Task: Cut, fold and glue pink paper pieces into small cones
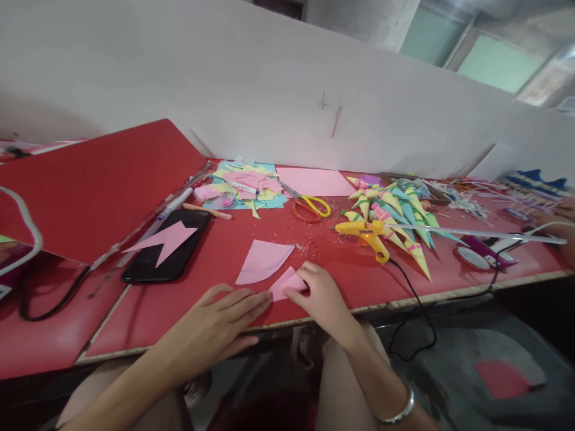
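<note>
My right hand [326, 293] pinches a small folded or rolled piece of pink paper [284, 285] near the table's front edge. My left hand [220, 320] lies palm down with fingers stretched out, its fingertips touching the left tip of that paper. Just behind it is a fan-shaped pink paper piece [263, 261], flat on the red table. Farther back, scissors [309, 206] with a red and a yellow handle lie beside a heap of paper scraps [251, 185]. A yellow glue gun [366, 233], holding a long clear stick, rests to the right of my hands.
Several pastel paper cones [417, 260] are piled behind the glue gun, whose black cord [420, 299] hangs over the edge. A black phone [168, 266] bears a pink scrap at left. A pink sheet [317, 181] lies by the wall. Another person's hand [563, 221] shows far right.
</note>
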A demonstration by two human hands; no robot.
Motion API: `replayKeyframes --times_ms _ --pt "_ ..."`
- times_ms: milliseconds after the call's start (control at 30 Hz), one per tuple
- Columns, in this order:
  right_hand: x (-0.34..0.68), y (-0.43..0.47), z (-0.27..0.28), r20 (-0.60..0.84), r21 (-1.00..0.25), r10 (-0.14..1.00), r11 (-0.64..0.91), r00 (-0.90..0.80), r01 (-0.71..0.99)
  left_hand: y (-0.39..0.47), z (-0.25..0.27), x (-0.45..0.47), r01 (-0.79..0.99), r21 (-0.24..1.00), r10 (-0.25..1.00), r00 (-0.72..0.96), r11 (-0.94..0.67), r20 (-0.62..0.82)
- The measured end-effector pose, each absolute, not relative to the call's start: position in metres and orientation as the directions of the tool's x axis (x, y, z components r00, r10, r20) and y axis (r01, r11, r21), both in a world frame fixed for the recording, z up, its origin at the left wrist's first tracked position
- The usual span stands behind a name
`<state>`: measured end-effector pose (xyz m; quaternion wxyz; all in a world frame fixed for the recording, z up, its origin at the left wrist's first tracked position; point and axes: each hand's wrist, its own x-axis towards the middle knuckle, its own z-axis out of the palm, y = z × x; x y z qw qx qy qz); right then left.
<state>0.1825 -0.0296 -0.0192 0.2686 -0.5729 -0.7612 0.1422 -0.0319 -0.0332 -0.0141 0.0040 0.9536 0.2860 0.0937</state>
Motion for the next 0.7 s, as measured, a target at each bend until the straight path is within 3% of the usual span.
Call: replayKeyframes --times_ms 333,700 --pt "0.173 -0.036 -0.018 0.235 -0.478 0.965 0.216 -0.113 0.851 -0.035 -0.014 -0.039 0.545 0.022 0.541 0.824 -0.838 0.170" --pt "0.205 -0.036 -0.019 0.173 -0.531 0.973 0.224 -0.155 0.817 -0.031 -0.009 -0.058 0.563 0.214 0.598 0.784 -0.798 0.167"
